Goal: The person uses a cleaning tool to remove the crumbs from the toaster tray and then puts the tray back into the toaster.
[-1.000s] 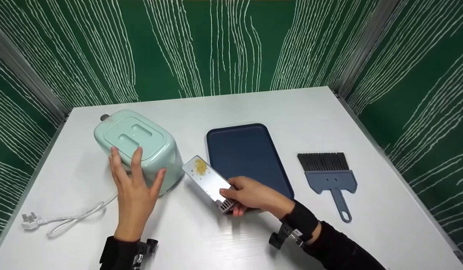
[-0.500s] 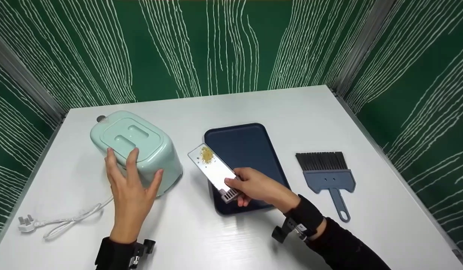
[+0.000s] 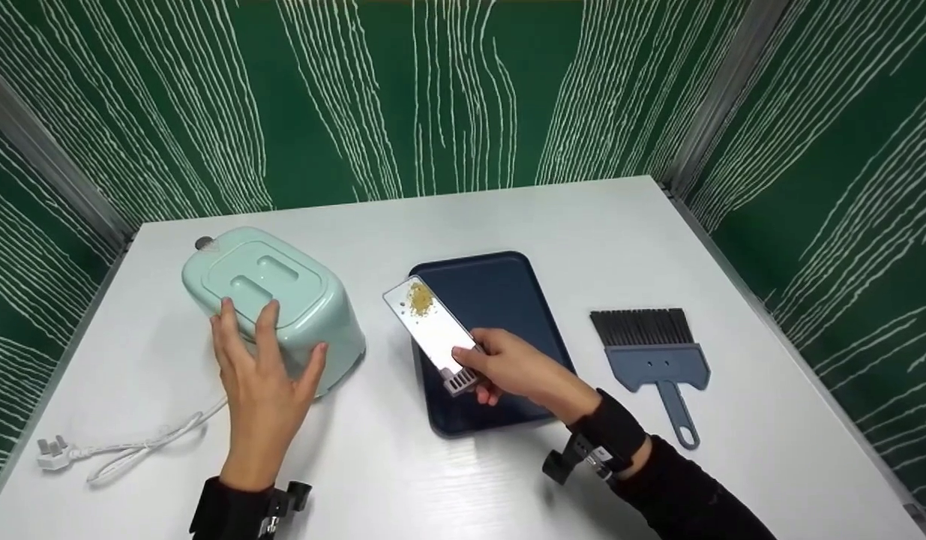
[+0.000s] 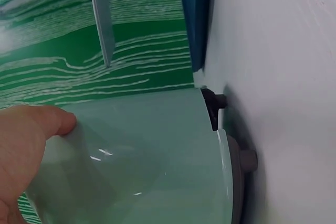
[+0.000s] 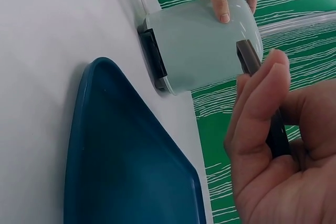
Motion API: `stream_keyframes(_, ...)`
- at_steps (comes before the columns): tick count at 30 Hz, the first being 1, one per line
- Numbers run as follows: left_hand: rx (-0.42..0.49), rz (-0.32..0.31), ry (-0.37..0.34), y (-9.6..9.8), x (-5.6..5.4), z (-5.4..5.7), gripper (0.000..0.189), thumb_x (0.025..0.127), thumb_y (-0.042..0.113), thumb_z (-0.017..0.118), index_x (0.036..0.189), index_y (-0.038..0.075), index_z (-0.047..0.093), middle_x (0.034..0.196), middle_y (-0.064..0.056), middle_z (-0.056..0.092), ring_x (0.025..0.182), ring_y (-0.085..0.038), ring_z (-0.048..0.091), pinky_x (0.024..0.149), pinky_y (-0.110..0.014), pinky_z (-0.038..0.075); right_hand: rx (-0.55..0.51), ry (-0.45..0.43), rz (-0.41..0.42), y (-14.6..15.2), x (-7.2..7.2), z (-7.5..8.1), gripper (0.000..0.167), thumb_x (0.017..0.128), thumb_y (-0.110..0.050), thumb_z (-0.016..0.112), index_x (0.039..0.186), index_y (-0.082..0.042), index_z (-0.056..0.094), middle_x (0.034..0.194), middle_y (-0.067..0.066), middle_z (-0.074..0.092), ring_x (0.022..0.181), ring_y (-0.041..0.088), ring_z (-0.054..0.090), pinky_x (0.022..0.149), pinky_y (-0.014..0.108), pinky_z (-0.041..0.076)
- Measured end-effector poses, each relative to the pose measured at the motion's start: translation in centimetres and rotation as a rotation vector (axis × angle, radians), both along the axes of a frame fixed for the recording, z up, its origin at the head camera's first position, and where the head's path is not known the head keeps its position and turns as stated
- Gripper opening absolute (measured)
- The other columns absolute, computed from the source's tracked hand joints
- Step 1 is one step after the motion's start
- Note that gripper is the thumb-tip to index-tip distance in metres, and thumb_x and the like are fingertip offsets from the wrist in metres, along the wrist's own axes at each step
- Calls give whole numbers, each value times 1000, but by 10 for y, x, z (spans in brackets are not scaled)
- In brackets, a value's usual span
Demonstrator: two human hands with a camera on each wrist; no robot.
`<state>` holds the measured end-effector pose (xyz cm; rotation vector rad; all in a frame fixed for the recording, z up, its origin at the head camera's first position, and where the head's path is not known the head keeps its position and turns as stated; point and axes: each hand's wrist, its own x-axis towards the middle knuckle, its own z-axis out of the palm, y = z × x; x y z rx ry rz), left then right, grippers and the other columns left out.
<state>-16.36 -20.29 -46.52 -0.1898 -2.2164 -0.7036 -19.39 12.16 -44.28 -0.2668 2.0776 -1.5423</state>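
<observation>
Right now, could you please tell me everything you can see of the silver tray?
The silver tray is a long, narrow rectangle, shiny and metallic-looking, with a grey slotted end piece. Yellow crumbs and a few darker specks lie near its other end. The right hand grips it near the slots. It is held in the air, apart from the navy tray and overlapping that tray's left edge in the head view, its crumb end pointing forward and left.

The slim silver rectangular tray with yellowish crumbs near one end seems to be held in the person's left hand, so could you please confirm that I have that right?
Not quite: the head view shows the person's right hand holding the slim silver rectangular tray. The yellowish crumbs are indeed near one end.
</observation>
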Motion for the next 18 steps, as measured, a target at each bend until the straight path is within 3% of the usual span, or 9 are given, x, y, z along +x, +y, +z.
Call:
stream_keyframes(10, -24, 27, -6, 6, 3, 1, 71, 87, 21, 88, 148, 6, 54, 164, -41, 28, 152, -73, 20, 104, -93, 30, -3, 12, -25, 3, -1, -3, 26, 113, -22, 56, 124, 2, 59, 79, 3, 68, 52, 8, 59, 50, 21, 51)
stream_keyframes(18, -79, 2, 19, 13, 3, 7, 65, 90, 22, 84, 145, 3, 54, 161, -42, 33, 154, -67, 24, 119, -84, 24, -11, 50, -26, 7, -3, 0, 26, 113, -22, 55, 123, 2, 58, 77, 1, 68, 51, 7, 58, 48, 20, 50)
